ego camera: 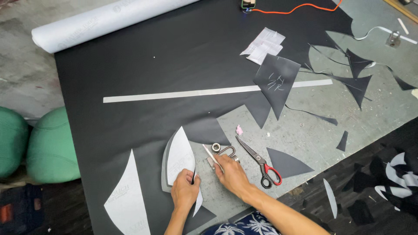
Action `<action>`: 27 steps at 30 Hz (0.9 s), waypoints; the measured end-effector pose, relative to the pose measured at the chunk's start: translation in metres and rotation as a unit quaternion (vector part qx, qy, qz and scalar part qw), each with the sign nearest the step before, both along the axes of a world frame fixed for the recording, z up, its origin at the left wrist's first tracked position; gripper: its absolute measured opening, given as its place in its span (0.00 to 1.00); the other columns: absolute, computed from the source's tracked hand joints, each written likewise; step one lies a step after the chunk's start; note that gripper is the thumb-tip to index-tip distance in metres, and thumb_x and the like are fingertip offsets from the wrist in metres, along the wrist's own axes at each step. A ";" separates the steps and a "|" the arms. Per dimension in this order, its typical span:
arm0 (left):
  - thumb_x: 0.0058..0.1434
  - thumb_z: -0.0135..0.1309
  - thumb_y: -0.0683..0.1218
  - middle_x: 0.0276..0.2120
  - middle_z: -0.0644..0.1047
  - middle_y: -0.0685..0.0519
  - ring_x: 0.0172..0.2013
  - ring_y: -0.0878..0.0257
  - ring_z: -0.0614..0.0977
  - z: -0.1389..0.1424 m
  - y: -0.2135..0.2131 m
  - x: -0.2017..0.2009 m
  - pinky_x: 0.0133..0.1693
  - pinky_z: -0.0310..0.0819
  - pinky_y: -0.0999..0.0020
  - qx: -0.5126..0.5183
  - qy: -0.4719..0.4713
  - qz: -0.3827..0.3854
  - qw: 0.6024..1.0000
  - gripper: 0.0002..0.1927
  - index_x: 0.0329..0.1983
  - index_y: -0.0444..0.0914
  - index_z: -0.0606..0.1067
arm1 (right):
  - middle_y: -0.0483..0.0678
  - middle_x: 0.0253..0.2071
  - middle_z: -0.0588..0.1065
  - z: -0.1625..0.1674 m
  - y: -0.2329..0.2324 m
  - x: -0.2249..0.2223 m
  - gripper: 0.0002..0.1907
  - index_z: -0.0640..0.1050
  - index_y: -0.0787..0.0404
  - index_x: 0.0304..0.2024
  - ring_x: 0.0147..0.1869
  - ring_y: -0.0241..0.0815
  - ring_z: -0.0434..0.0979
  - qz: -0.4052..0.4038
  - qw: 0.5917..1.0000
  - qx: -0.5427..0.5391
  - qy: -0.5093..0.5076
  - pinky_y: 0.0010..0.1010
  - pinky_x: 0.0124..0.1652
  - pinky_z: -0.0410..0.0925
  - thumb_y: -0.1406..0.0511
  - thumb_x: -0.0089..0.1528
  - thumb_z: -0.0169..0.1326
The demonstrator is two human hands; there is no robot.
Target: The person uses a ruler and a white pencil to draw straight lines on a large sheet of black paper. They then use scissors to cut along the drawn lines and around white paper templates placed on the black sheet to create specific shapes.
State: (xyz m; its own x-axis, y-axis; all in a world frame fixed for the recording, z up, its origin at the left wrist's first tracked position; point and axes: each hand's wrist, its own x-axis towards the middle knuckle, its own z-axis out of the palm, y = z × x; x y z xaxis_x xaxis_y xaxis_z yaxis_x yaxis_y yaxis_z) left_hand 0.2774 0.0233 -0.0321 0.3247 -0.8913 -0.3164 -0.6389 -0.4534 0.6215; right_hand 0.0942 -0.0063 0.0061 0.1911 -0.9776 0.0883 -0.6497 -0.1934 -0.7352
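My left hand (185, 190) pinches the lower end of a white curved pattern piece (180, 154) that lies on a matching cut of dark fabric (165, 163). Just to its right, my right hand (233, 174) closes over silver metal scissors (221, 152) lying on the grey table; their blade points up-left toward the pattern. Black scissors with red handles (261, 164) lie just right of that hand, slightly apart. A small pink chalk piece (239, 129) sits above them.
A large black fabric sheet (143, 56) covers the table (305, 126), with a long pale ruler strip (191, 93) across it. A white roll (100, 21) lies at the top left. Black offcuts (278, 80), white papers (264, 44), another white pattern (127, 196), an orange cable (300, 6) and green stools (50, 146) surround.
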 end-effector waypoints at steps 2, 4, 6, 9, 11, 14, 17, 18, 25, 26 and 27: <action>0.56 0.62 0.51 0.26 0.79 0.54 0.30 0.56 0.82 0.000 0.000 0.000 0.35 0.75 0.57 -0.002 -0.006 -0.004 1.000 0.11 0.32 0.41 0.75 | 0.57 0.40 0.76 -0.003 0.005 0.002 0.16 0.76 0.62 0.52 0.38 0.61 0.79 -0.015 0.999 0.005 -0.044 0.47 0.38 0.71 0.70 0.61 0.54; 0.55 0.62 0.51 0.27 0.79 0.54 0.30 0.56 0.82 -0.001 0.001 0.000 0.35 0.74 0.57 -0.023 -0.013 -0.012 1.000 0.11 0.32 0.41 0.75 | 0.56 0.39 0.75 -0.006 0.010 0.006 0.15 0.75 0.62 0.52 0.36 0.59 0.78 -0.017 0.998 0.013 -0.067 0.46 0.36 0.70 0.71 0.61 0.54; 0.55 0.62 0.51 0.27 0.78 0.54 0.29 0.55 0.81 -0.002 0.002 -0.001 0.34 0.74 0.56 -0.045 -0.027 -0.016 0.999 0.12 0.31 0.40 0.75 | 0.56 0.39 0.74 -0.008 0.013 0.009 0.14 0.73 0.62 0.50 0.36 0.58 0.78 -0.010 0.997 0.023 -0.068 0.45 0.36 0.69 0.71 0.61 0.54; 0.55 0.62 0.52 0.27 0.77 0.54 0.29 0.55 0.80 -0.004 0.002 -0.001 0.34 0.73 0.55 -0.024 -0.029 -0.020 0.999 0.11 0.30 0.41 0.75 | 0.55 0.40 0.73 -0.007 0.020 0.013 0.15 0.72 0.62 0.51 0.37 0.56 0.77 0.024 0.994 0.003 -0.104 0.44 0.37 0.70 0.74 0.61 0.52; 0.55 0.62 0.52 0.27 0.77 0.54 0.29 0.55 0.80 -0.004 0.001 -0.001 0.34 0.73 0.56 -0.017 -0.025 -0.020 0.999 0.11 0.30 0.42 0.75 | 0.55 0.40 0.72 -0.003 0.024 0.012 0.19 0.72 0.61 0.55 0.37 0.56 0.76 0.044 0.991 0.029 -0.120 0.43 0.37 0.69 0.74 0.61 0.51; 0.54 0.62 0.51 0.27 0.77 0.55 0.29 0.56 0.80 -0.003 -0.001 0.000 0.34 0.73 0.56 -0.033 -0.023 -0.021 0.999 0.11 0.30 0.41 0.75 | 0.54 0.39 0.71 0.004 0.030 0.007 0.23 0.72 0.59 0.59 0.37 0.54 0.76 0.069 0.989 0.045 -0.125 0.42 0.37 0.70 0.74 0.61 0.50; 0.55 0.62 0.52 0.27 0.77 0.55 0.28 0.57 0.80 -0.001 -0.001 0.000 0.33 0.73 0.57 -0.037 -0.023 -0.025 0.999 0.12 0.29 0.41 0.75 | 0.52 0.39 0.72 0.010 0.036 -0.001 0.25 0.74 0.57 0.61 0.37 0.50 0.76 0.074 0.986 0.070 -0.128 0.40 0.38 0.71 0.75 0.61 0.50; 0.55 0.62 0.53 0.26 0.77 0.55 0.28 0.57 0.80 0.000 0.000 0.000 0.33 0.73 0.57 -0.036 -0.023 -0.026 0.999 0.13 0.28 0.41 0.75 | 0.51 0.39 0.73 0.011 0.038 -0.004 0.26 0.74 0.57 0.62 0.37 0.49 0.76 0.072 0.985 0.082 -0.131 0.39 0.38 0.71 0.75 0.61 0.49; 0.57 0.61 0.55 0.26 0.76 0.55 0.27 0.57 0.80 0.003 0.001 -0.003 0.32 0.72 0.57 -0.044 -0.025 -0.028 0.998 0.15 0.29 0.41 0.75 | 0.50 0.51 0.77 0.012 0.047 -0.017 0.24 0.76 0.61 0.58 0.45 0.41 0.85 0.073 0.959 0.143 -0.232 0.31 0.46 0.76 0.78 0.61 0.42; 0.57 0.61 0.55 0.26 0.76 0.55 0.27 0.57 0.79 0.003 -0.001 -0.003 0.32 0.72 0.57 -0.059 -0.029 -0.031 0.997 0.14 0.29 0.41 0.75 | 0.51 0.51 0.77 0.013 0.047 -0.017 0.25 0.76 0.61 0.58 0.46 0.42 0.85 0.077 0.960 0.136 -0.230 0.31 0.46 0.76 0.79 0.61 0.41; 0.57 0.61 0.55 0.26 0.76 0.54 0.28 0.57 0.79 0.002 -0.002 -0.004 0.32 0.72 0.57 -0.072 -0.033 -0.035 0.996 0.14 0.29 0.41 0.75 | 0.52 0.51 0.77 0.013 0.049 -0.017 0.25 0.75 0.62 0.59 0.46 0.43 0.85 0.080 0.961 0.131 -0.229 0.32 0.46 0.75 0.79 0.61 0.41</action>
